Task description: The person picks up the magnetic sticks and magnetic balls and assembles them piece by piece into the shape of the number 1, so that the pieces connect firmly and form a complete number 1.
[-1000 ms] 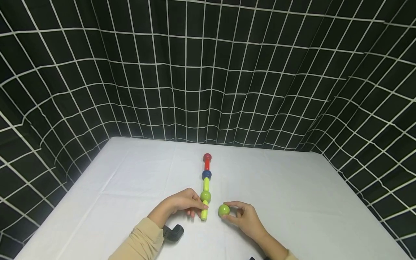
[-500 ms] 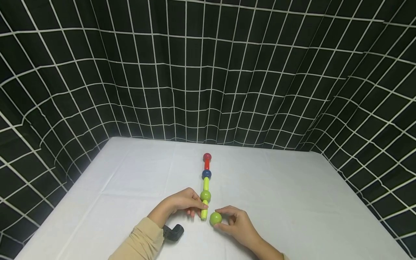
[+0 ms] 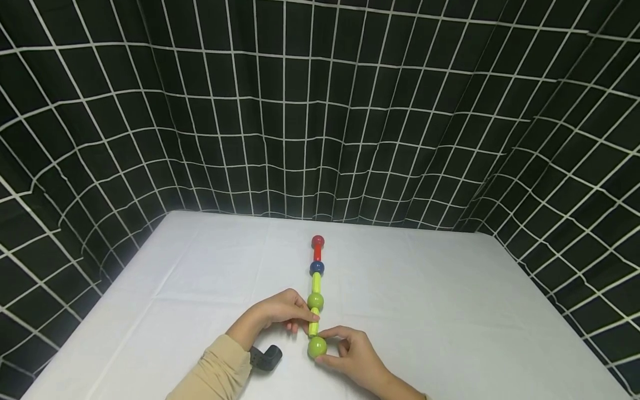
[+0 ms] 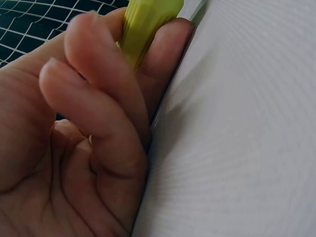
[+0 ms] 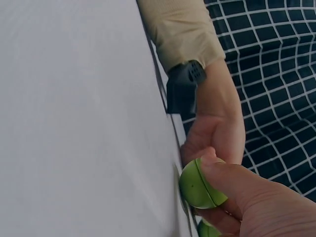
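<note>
A straight chain of balls and rods lies on the white table. From its far end come a red ball (image 3: 317, 241), a red rod (image 3: 317, 254), a blue ball (image 3: 317, 268), a yellow-green rod (image 3: 316, 283), a green ball (image 3: 315, 301) and a nearer yellow-green rod (image 3: 313, 329). My left hand (image 3: 283, 308) pinches this nearer rod between thumb and fingers; the left wrist view shows the rod's ribbed side (image 4: 143, 29). My right hand (image 3: 356, 355) pinches a second green ball (image 3: 317, 347) right at the rod's near end. In the right wrist view that ball (image 5: 198, 186) shows a seam.
White cloth covers the table (image 3: 425, 300). A black curtain with a white grid (image 3: 320, 111) rises behind it and on both sides. A dark wrist camera (image 3: 266, 358) sticks out from the left wrist, below the tan sleeve (image 3: 220, 364).
My right hand has carried the green ball leftward and nearer to me, from beside the chain to the near rod's end. The left hand has stayed in place on the rod.
</note>
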Motion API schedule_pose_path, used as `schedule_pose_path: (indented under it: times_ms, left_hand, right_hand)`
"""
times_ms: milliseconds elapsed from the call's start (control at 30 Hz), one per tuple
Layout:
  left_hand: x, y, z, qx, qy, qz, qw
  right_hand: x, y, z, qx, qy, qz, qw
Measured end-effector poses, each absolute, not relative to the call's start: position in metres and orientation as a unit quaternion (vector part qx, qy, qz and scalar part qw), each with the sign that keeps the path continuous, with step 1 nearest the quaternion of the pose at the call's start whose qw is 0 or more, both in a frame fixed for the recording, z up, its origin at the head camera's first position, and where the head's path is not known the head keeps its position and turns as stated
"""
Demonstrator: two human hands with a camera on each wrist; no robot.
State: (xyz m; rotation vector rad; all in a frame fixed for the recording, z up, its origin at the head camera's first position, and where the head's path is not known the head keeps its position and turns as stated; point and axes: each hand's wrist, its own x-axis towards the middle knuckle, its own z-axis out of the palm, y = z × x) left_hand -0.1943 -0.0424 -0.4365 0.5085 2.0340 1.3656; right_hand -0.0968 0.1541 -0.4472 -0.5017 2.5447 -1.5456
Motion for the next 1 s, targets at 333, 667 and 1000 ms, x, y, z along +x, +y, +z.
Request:
schedule_pose_path:
  times_ms: [333, 667, 1000]
  left_hand:
    - [-0.1948, -0.0444, -0.4356, 0.192, 0.773, 0.518, 0.313]
    - [-0.1949, -0.0433, -0.4359, 0.197, 0.780, 0.510, 0.306]
    - [-0.1950, -0.0428, -0.4358, 0.192, 0.780, 0.510, 0.308]
  right_hand:
    - [-0.0977, 0.1459, -0.4488, -0.216, 0.838, -0.501, 0.015]
    - [-0.0995, 0.1440, -0.4494, -0.225, 0.838, -0.497, 0.015]
    - [-0.0997, 0.1454, -0.4478, -0.193, 0.847, -0.495, 0.017]
